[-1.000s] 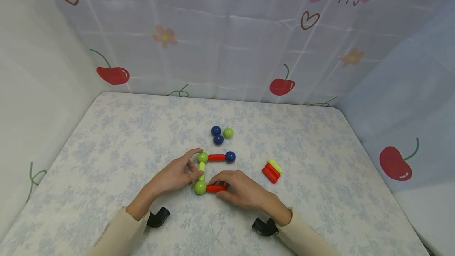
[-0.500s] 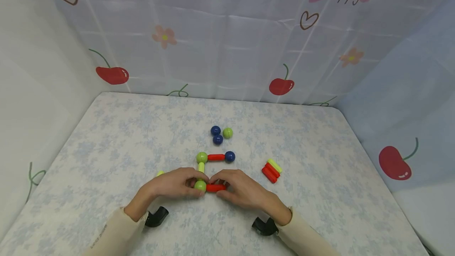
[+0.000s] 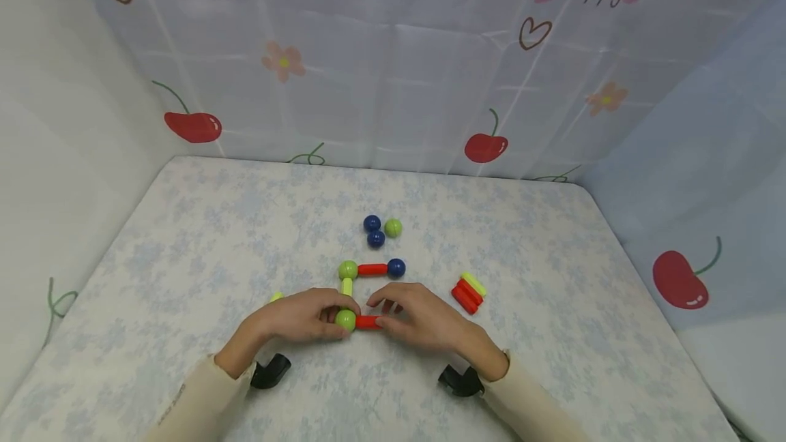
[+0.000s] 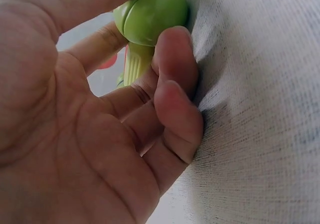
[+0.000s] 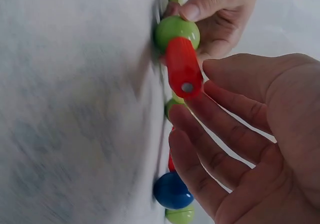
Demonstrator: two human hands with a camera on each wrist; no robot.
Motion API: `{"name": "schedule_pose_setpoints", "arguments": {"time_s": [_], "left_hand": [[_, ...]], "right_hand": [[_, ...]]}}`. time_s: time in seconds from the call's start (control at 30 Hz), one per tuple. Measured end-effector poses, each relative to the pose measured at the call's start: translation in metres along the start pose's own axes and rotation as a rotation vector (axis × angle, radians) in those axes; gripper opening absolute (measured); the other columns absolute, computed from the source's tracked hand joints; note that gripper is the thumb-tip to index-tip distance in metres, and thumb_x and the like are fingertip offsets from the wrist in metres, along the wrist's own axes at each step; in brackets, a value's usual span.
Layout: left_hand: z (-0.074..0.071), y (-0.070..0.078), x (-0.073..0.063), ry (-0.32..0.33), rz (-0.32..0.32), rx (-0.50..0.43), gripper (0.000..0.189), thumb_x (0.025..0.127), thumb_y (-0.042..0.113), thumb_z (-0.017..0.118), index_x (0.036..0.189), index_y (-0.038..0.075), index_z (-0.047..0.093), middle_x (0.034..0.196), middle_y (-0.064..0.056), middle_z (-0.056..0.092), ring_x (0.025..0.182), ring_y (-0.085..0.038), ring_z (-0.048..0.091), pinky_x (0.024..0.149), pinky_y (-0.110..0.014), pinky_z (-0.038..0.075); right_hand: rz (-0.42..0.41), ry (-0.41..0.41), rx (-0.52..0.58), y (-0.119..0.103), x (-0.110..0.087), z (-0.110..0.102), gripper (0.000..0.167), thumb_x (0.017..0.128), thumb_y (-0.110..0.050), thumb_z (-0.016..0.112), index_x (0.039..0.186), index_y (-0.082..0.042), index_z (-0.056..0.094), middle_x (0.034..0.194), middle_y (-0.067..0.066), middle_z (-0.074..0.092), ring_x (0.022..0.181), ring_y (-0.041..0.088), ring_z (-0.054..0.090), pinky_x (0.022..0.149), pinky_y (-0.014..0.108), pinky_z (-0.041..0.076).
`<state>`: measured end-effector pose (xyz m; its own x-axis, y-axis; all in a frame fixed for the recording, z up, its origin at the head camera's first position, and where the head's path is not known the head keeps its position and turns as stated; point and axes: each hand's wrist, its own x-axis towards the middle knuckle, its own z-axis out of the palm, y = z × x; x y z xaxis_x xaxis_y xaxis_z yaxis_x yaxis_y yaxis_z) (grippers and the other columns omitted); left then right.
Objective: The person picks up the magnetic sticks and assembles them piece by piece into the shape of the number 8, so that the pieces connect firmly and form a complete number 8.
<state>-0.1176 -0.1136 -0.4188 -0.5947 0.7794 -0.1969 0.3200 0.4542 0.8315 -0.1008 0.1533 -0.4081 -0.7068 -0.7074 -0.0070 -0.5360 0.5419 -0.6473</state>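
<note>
A magnetic building frame lies on the table, open on its right side. My left hand (image 3: pixel 301 318) grips its near green ball (image 3: pixel 345 320), thumb and fingers on either side; the left wrist view shows this green ball (image 4: pixel 155 14) close up. From that ball a red rod (image 3: pixel 367 322) points right. Around the rod's free end, my right hand (image 3: pixel 424 319) has its fingers spread; in the right wrist view the red rod (image 5: pixel 184 67) shows a bare metal tip. A yellow-green rod (image 3: pixel 346 286) links to the far green ball (image 3: pixel 347 269), then another red rod (image 3: pixel 372 269) and a blue ball (image 3: pixel 396 268).
Behind the frame sit two loose blue balls (image 3: pixel 376 239) and a green ball (image 3: pixel 393 228). To the right, red rods (image 3: pixel 467 296) lie beside a yellow-green rod (image 3: pixel 473 284). A yellow-green piece (image 3: pixel 277 297) shows partly behind my left hand.
My left hand has moved from the frame's left side down to the near green ball. My right hand has loosened from the red rod and shifted slightly right and away from me.
</note>
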Motion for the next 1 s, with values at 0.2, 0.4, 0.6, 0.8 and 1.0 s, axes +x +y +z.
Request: {"name": "schedule_pose_setpoints", "arguments": {"time_s": [0.2,0.4,0.6,0.8,1.0], "left_hand": [[-0.004,0.001,0.003,0.000,0.001,0.017,0.030,0.095,0.024,0.071,0.123,0.015,0.067,0.089,0.002,0.056,0.073,-0.008,0.050,0.067,-0.024,0.043],[-0.001,-0.001,0.001,-0.004,-0.018,0.012,0.027,0.095,0.023,0.071,0.120,0.016,0.068,0.087,0.003,0.055,0.071,-0.008,0.049,0.066,-0.023,0.042],[0.001,-0.003,0.001,0.001,-0.018,-0.015,0.026,0.094,0.023,0.071,0.119,0.016,0.068,0.085,0.003,0.055,0.070,-0.008,0.049,0.065,-0.023,0.042],[0.003,-0.004,0.002,0.007,-0.009,-0.016,0.026,0.094,0.022,0.071,0.119,0.015,0.068,0.083,0.003,0.056,0.068,-0.007,0.050,0.064,-0.023,0.042],[0.002,-0.003,0.001,0.005,-0.008,-0.035,0.025,0.094,0.021,0.072,0.118,0.014,0.068,0.082,0.003,0.055,0.067,-0.007,0.049,0.063,-0.022,0.042]], "right_hand": [[0.001,0.066,-0.069,0.004,0.007,-0.021,0.027,0.098,-0.019,0.066,0.122,-0.007,0.066,0.117,0.005,0.070,0.100,0.016,0.066,0.087,0.035,0.055],[0.088,0.201,-0.262,0.011,0.027,-0.038,0.032,0.095,-0.020,0.070,0.124,-0.008,0.066,0.122,0.008,0.068,0.106,0.025,0.066,0.091,0.040,0.054],[0.213,0.276,-0.209,0.016,0.051,-0.039,0.035,0.094,-0.018,0.071,0.127,-0.006,0.065,0.129,0.009,0.064,0.108,0.029,0.066,0.086,0.041,0.055],[0.224,0.282,-0.154,0.022,0.065,-0.027,0.037,0.097,-0.016,0.067,0.132,-0.008,0.061,0.139,0.011,0.053,0.109,0.030,0.064,0.087,0.040,0.055],[0.221,0.219,-0.154,0.031,0.070,-0.018,0.040,0.102,-0.013,0.058,0.142,-0.009,0.054,0.150,0.016,0.042,0.105,0.026,0.064,0.089,0.039,0.055]]}}
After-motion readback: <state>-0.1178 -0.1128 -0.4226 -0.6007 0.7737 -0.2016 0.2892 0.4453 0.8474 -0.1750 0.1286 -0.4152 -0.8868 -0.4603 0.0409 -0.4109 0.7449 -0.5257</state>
